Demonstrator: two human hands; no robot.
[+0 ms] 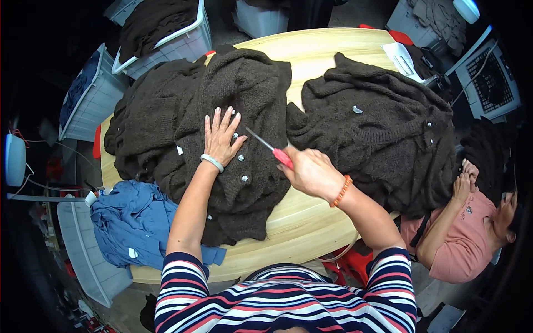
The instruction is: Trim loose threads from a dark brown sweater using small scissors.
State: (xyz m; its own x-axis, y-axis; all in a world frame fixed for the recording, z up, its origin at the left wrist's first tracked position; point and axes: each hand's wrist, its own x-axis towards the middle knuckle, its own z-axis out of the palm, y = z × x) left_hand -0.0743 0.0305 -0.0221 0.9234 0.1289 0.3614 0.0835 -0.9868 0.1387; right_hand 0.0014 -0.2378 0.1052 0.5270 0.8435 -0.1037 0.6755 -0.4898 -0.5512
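**Scissors aimed at the button row, flat palm just above**

While pressed flat on the dark brown cardigan [244, 116] at centre frame, left hand [221, 137] lies fingers spread, palm down, gripping nothing, only pinning the knit. Right hand [312, 173], just right of centre, closed around the red handle of the scissors [267, 146]. Long axis of the scissors slanting from lower right up to upper left, tip ending close beside the left thumb, just above the row of shiny buttons [242, 166] running down the front of the garment. Right hand nearer the buttons from the right; left hand nearer from above, almost touching the top one.

Spread across the pale wooden worktop [311, 222]: a second brown cardigan [383, 139] at right of frame, apart from the blades. Blue garment [133, 222] hanging off the lower left edge. White crates [183, 44] along the upper left. At lower right, another person in a pink top [466, 244], hands raised near the second cardigan, well clear of the scissors. Nothing between tip and buttons except the left thumb, close by.
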